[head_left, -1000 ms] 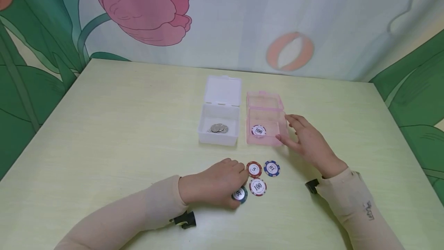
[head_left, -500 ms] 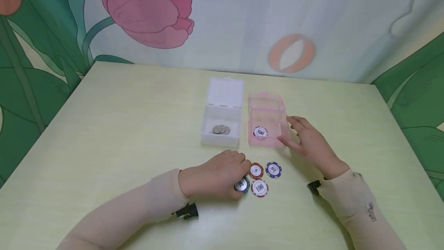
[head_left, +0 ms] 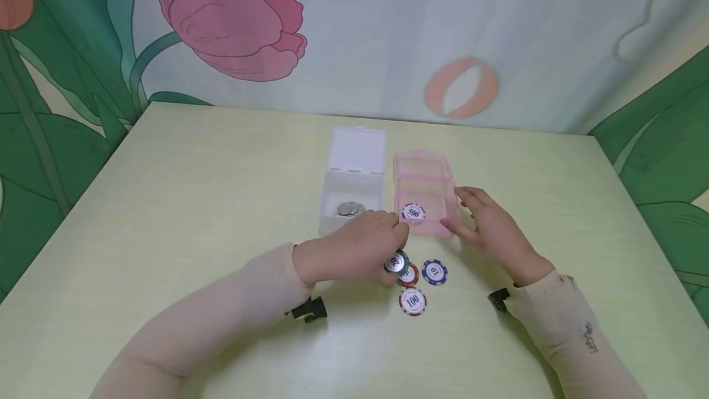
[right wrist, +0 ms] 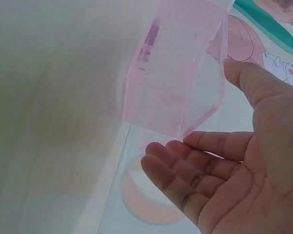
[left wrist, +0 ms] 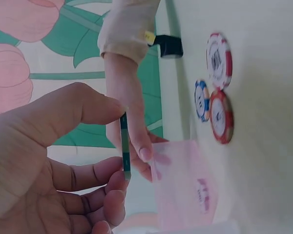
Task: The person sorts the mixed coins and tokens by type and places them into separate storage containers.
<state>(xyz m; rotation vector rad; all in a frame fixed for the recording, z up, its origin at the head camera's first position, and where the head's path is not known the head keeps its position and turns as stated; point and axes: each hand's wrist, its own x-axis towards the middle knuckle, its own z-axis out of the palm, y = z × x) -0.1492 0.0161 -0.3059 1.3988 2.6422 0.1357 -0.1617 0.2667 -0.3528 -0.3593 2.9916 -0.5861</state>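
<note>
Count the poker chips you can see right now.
5: one pinched in the left hand, the green chip; three on the table, red, blue, 100; one 500 in the pink box.

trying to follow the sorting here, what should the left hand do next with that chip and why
Probably carry the green chip a little further forward and right, over the open pink box. The left hand pinches it, lifted off the table; that box already holds a 500 chip, and the right hand rests at its side.
</note>
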